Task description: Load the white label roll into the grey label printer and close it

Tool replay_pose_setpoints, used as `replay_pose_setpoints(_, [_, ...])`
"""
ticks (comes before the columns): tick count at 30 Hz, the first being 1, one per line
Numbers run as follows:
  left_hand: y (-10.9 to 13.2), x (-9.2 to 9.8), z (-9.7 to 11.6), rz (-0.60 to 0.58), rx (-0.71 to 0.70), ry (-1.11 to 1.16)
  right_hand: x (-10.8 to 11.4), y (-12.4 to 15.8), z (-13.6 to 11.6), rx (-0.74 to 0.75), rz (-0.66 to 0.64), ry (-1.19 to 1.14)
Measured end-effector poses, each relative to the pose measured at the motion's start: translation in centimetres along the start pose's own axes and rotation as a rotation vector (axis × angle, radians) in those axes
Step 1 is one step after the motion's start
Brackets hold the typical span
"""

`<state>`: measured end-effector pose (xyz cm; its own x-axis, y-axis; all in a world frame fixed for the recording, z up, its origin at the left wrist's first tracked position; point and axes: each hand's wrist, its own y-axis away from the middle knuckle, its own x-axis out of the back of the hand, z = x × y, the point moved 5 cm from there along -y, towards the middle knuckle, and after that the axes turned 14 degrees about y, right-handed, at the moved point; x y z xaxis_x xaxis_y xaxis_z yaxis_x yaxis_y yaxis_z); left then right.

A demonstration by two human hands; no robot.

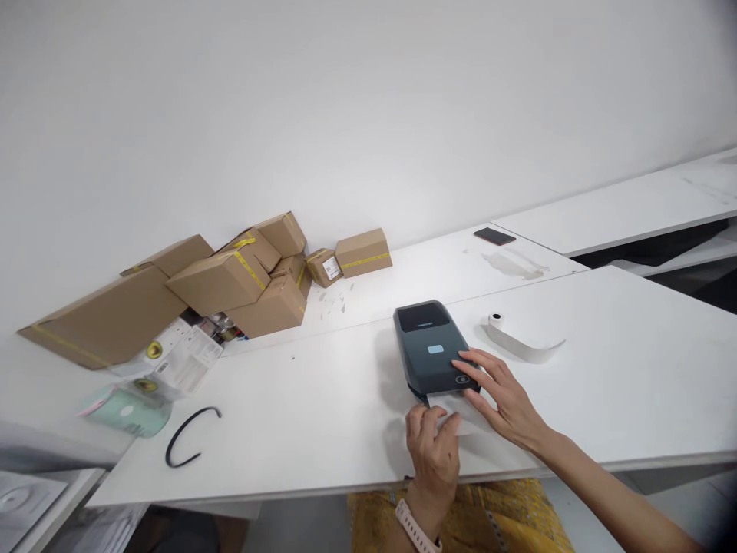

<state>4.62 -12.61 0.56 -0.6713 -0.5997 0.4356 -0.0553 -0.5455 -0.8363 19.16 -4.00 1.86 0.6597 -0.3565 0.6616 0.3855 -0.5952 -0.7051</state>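
White paper (470, 421) pinched in left hand (431, 445) at near end of dark device (434, 361), left of paper roll (521, 349), with right hand (510, 403), fingers apart, touching device's near right corner.

The left hand (433, 449) curls beside the desk's (322, 430) near edge, thumb and bent fingers drawn together, wrist (429, 499) just outside. The right hand (500, 395) reaches inward, fingers extended, slightly spread, forearm (604, 491) slanting across that edge.

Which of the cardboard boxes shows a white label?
The small box between the piled boxes and the separate box at the far right of the group; no white label shows on the others' visible sides.
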Motion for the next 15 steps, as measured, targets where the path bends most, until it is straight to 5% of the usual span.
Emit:
replay_pose_setpoints(8, [0.2,1.2,-0.8,-0.058,0.037,0.181,-1.0,1.2,-0.4,-0.082,0.133,-0.069])
replay_pose_setpoints(12, [-1.4,1.4,-4.2,0.128,0.518,0.400,-1.0,0.6,0.0,-0.233,0.204,-0.164])
replay_pose_setpoints(15, [-2.5,-0.7,-6.6,0.165,0.963,0.702,-1.2,-0.3,0.7,-0.382,0.256,-0.195])
